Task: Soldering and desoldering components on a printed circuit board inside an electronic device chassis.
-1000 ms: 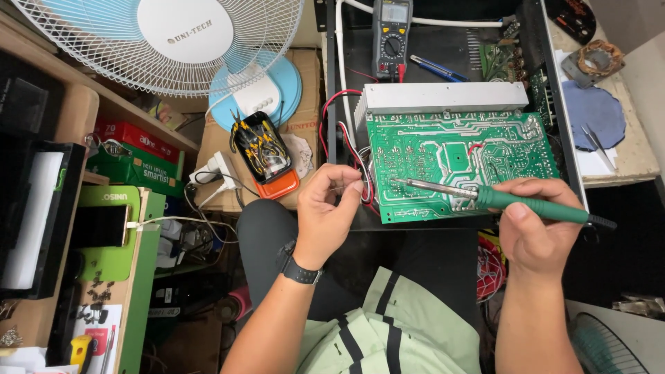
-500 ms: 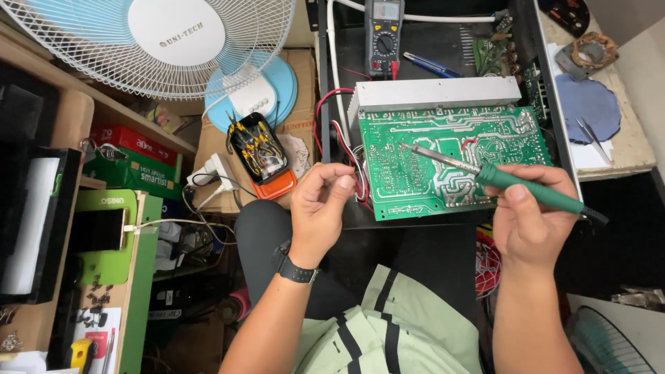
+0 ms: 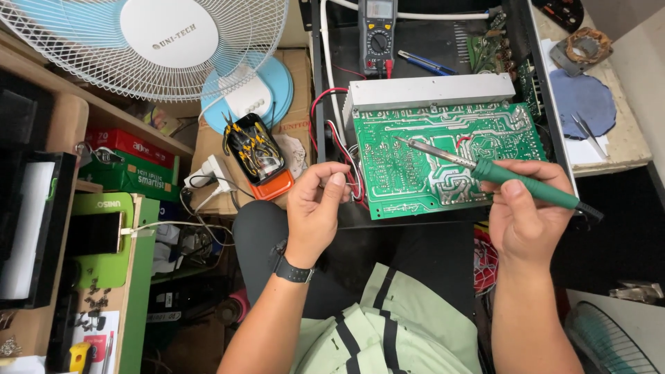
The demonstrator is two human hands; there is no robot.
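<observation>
Green is everywhere on this worktop: the right hand (image 3: 530,221) is holding a green-handled soldering iron (image 3: 516,179) in a pen-like grip, its metal tip resting on the left half of the green circuit board (image 3: 450,158). The left hand (image 3: 315,208) is hovering just left of the board's near corner, its grip pinched narrow, thumb and forefinger nearly meeting beside the red wires (image 3: 350,176); whether anything is between them I cannot tell. A meter (image 3: 377,34) is lying at the far side, a fan (image 3: 163,45) far left.

Black chassis (image 3: 332,83) carrying green circuit board (image 3: 443,159), multimeter (image 3: 377,34), blue-handled pliers (image 3: 426,64)
</observation>
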